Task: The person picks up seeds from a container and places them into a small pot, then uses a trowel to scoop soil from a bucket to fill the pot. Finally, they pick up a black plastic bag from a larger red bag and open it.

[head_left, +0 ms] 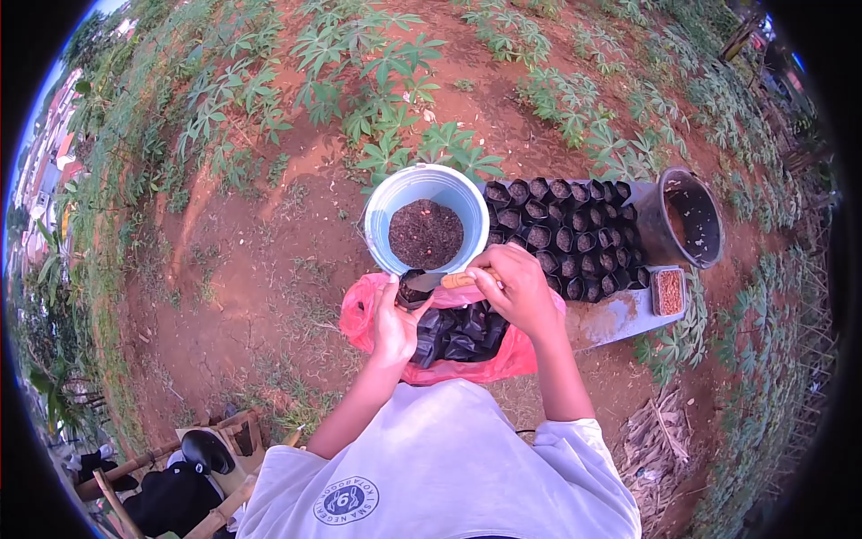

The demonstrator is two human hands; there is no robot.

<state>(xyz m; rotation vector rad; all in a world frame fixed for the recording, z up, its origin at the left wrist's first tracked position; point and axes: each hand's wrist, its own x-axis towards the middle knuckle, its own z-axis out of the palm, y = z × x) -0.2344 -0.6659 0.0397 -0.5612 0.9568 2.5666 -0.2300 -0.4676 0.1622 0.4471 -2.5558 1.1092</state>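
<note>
My left hand (395,325) is closed around a small black planting bag (414,292) with dark soil in its mouth. In my right hand (514,286) is the wooden handle of a trowel (458,280); its metal blade reaches to the opening of the bag. Just beyond both hands stands a light blue bucket (381,225) partly filled with dark soil (426,232). Below my hands lies a pink plastic bag (361,310) holding folded black planting bags (458,334).
Right of the bucket, rows of soil-filled black bags (584,238) stand on a board (620,314). A dark bucket (691,220) and a clear box of seeds (668,293) sit at its right end. Leafy plants (377,72) grow behind. Dark items (175,499) lie at lower left.
</note>
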